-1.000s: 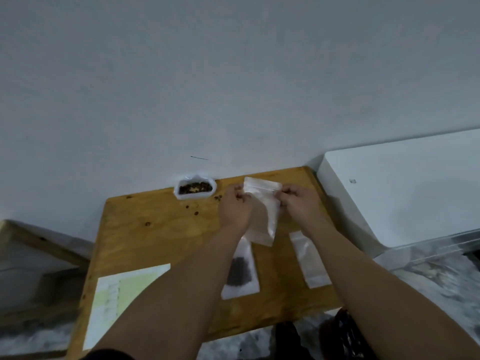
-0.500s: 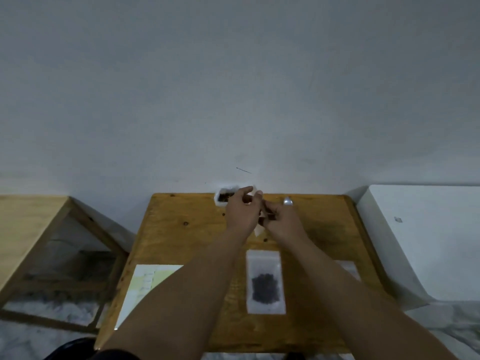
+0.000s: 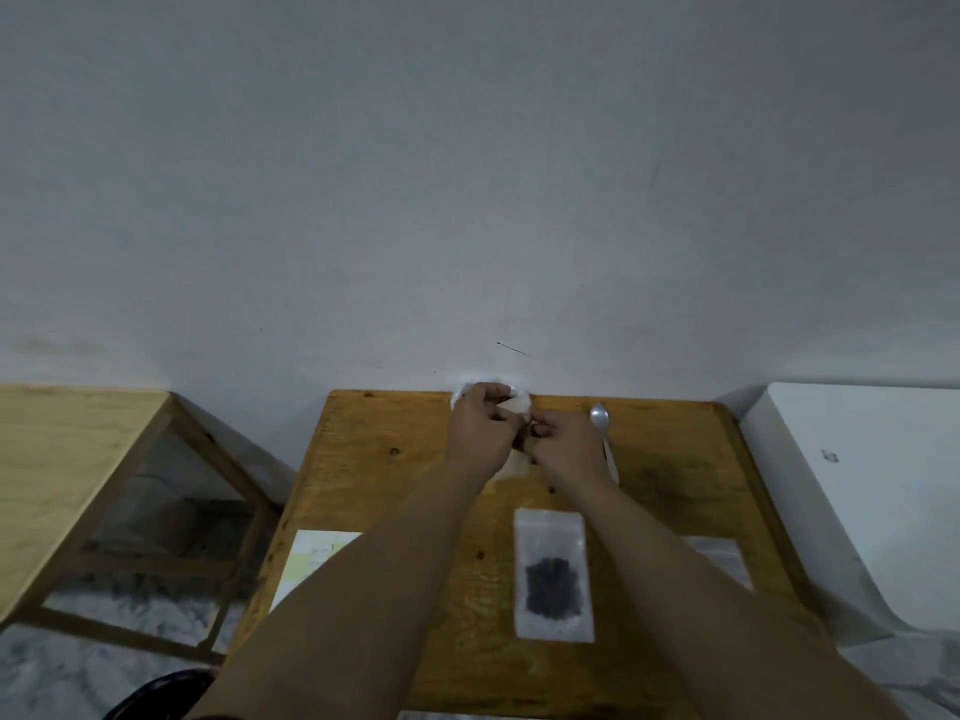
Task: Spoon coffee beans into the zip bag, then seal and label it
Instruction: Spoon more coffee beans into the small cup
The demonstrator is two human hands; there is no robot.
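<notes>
My left hand (image 3: 480,428) and my right hand (image 3: 566,446) meet at the far middle of the wooden table (image 3: 675,485). Together they pinch the top of a clear empty zip bag (image 3: 519,407) held upright between them. The white bean container (image 3: 462,391) is almost wholly hidden behind my left hand. A metal spoon (image 3: 600,418) lies just right of my right hand. Nearer to me lies a filled zip bag (image 3: 553,582) with dark coffee beans inside. A sheet of labels (image 3: 306,561) lies at the near left, partly under my left forearm.
Another flat empty zip bag (image 3: 722,556) lies at the table's right, beside my right forearm. A white appliance (image 3: 857,485) stands right of the table. A lighter wooden table (image 3: 62,459) stands to the left. A grey wall rises behind.
The view has swung left and steadied. My hands moved the empty bag back toward the bean container and came closer together on its top. The spoon has come into view.
</notes>
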